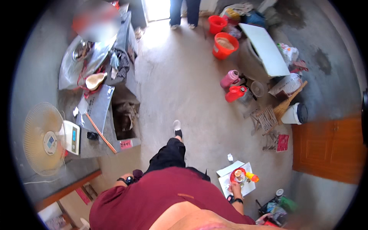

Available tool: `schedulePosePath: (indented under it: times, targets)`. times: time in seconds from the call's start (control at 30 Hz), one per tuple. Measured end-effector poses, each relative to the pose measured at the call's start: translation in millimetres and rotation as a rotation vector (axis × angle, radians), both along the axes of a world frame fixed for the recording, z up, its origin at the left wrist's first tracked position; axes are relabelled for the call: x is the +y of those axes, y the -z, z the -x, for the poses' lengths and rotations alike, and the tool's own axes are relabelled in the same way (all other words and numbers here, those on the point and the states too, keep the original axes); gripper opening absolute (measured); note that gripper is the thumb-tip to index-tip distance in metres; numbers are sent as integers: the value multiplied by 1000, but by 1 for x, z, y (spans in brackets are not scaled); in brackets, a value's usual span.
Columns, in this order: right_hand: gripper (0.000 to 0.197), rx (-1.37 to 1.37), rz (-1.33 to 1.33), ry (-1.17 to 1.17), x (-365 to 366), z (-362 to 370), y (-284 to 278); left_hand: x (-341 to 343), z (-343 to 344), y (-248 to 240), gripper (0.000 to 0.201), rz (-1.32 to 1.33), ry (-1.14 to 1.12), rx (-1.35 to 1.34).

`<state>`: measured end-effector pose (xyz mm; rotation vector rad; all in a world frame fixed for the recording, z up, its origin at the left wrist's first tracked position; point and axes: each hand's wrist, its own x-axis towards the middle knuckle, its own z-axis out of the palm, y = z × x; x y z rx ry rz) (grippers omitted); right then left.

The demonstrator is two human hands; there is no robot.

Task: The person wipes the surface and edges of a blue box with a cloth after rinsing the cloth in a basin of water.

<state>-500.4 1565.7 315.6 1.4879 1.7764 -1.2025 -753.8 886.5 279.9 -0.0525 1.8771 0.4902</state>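
Note:
My right hand (pixel 235 187) reaches down to the near edge of a red plate (pixel 232 175), its fingers seemingly drawn together. What they grip, if anything, is too small to make out. Small jars (pixel 239 175) stand on the plate, and a yellow bottle with an orange-red end (pixel 252 177) lies beside it. Beneath are white flat boards or boxes (pixel 226 185). My left hand (pixel 127 178), with a dark band at the wrist, hangs by my left side. It is close to a dark maroon item (pixel 137 174); its fingers are not clear.
At left, a counter (pixel 100 147) holds a fan (pixel 44 138), a scale (pixel 71 137) and a cut gourd (pixel 95 81). Right of the floor stand thermos flasks (pixel 230 78), red buckets (pixel 225 46), small stools (pixel 267 119) and a large lidded vat (pixel 251 61). A person (pixel 184 11) stands near the doorway.

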Motion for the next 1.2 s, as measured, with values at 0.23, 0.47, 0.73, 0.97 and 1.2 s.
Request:
schedulePosePath:
  times: [0.23, 0.47, 0.73, 0.97, 1.2]
  targets:
    - [26, 118, 141, 32, 33, 272, -7, 77, 114, 9, 39, -143, -1109, -143]
    - [24, 192, 238, -188, 54, 455, 6, 161, 354, -51, 29, -846, -1360, 46]
    - [19, 75, 273, -165, 110, 602, 24, 191, 531, -39, 51, -901, -1613, -28]
    - [21, 176, 219, -181, 130, 779, 30, 170, 608, -10, 63, -208, -1484, 30]
    - [17, 152, 133, -282, 178, 926, 3, 226, 675, -67, 61, 2, -1268, -335]
